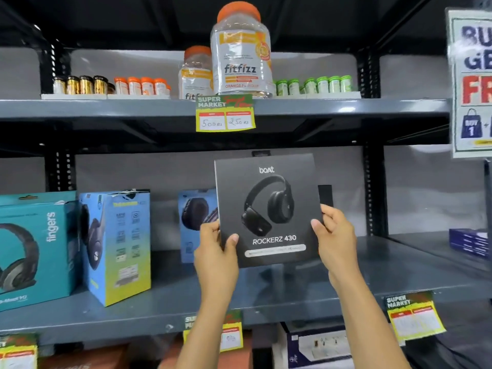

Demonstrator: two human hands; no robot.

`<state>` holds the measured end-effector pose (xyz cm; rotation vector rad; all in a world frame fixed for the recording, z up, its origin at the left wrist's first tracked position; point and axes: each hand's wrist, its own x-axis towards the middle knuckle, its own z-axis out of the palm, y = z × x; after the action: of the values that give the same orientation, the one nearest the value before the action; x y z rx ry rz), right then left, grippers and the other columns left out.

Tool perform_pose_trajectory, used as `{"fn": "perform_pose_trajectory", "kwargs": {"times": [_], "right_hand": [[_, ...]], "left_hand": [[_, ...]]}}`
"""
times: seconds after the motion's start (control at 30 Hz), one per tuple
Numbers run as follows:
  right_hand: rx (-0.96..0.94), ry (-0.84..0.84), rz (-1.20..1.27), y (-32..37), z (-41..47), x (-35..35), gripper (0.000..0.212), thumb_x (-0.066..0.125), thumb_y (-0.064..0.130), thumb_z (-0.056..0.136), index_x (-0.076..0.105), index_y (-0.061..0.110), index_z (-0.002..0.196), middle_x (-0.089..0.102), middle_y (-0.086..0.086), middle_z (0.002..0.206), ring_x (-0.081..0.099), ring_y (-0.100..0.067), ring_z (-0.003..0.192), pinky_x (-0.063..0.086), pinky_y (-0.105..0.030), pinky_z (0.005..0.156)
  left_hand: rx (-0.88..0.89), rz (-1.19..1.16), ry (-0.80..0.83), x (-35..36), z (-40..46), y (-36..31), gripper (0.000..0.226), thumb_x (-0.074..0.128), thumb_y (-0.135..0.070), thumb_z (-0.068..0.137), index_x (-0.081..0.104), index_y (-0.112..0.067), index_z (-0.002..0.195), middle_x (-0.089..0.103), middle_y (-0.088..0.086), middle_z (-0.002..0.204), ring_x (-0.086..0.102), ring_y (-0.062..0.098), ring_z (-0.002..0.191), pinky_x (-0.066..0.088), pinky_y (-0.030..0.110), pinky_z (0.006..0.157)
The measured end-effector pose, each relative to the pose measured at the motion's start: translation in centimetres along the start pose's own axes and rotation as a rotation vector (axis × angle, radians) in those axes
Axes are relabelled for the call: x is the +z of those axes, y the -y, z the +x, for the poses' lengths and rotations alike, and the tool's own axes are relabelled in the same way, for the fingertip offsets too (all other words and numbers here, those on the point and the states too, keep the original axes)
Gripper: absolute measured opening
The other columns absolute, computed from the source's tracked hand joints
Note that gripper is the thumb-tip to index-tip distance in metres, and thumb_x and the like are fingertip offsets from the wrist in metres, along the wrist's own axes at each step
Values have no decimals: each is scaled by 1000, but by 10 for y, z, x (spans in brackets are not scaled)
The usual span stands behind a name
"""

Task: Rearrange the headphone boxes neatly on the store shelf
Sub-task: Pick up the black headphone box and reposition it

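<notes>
Two hands, left [217, 247] and right [334, 235], gripping one black box [267, 209], three blue boxes [117, 246] on shelf [292, 294]

Four headphone boxes [267, 209] — two jars [241, 51].

We see a matt black cardboard box [267, 209], glossy teal [37, 246] and blue [119, 246] cardboard boxes at left, smooth grey painted metal shelves [292, 291], clear plastic jars [241, 53] with orange lids, and paper price tags [225, 113].
</notes>
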<state>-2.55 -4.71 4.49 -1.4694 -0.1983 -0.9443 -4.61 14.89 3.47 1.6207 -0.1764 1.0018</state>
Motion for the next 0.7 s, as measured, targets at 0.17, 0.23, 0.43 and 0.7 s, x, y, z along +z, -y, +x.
{"fn": "perform_pose_trajectory", "kwargs": {"times": [0.17, 0.23, 0.43, 0.7], "right_hand": [[131, -29, 17, -52, 34, -39, 38, 38, -4, 97, 49, 20, 125, 61, -5, 130, 57, -18, 117, 46, -36, 103], [154, -51, -2, -67, 47, -54, 39, 37, -6, 97, 50, 17, 125, 59, -4, 131, 56, -17, 118, 44, -33, 102], [228, -153, -54, -102, 64, -87, 41, 41, -5, 96, 51, 19, 127, 60, -3, 129, 57, -19, 116, 45, -28, 94], [265, -211, -96, -111, 69, -89, 42, 42, -5, 96, 49, 18, 130, 58, -7, 136, 52, -25, 128, 43, -41, 107]], "left_hand": [[-84, -7, 163, 80, -21, 14, 29, 52, 3, 93, 41, -2, 120, 63, 17, 125, 60, 32, 111, 48, 45, 94], [-95, 20, 199, 105, -26, 18, 32, 50, 6, 92, 40, 1, 122, 60, 19, 129, 58, 33, 117, 46, 43, 97], [-107, 69, 349, 149, -32, 26, 37, 43, 12, 89, 40, -5, 122, 62, 13, 125, 58, 21, 96, 41, 23, 78], [-123, 142, 472, 153, -26, 30, 39, 41, 9, 91, 35, -9, 125, 57, 15, 126, 51, 18, 91, 38, 23, 75]]}}
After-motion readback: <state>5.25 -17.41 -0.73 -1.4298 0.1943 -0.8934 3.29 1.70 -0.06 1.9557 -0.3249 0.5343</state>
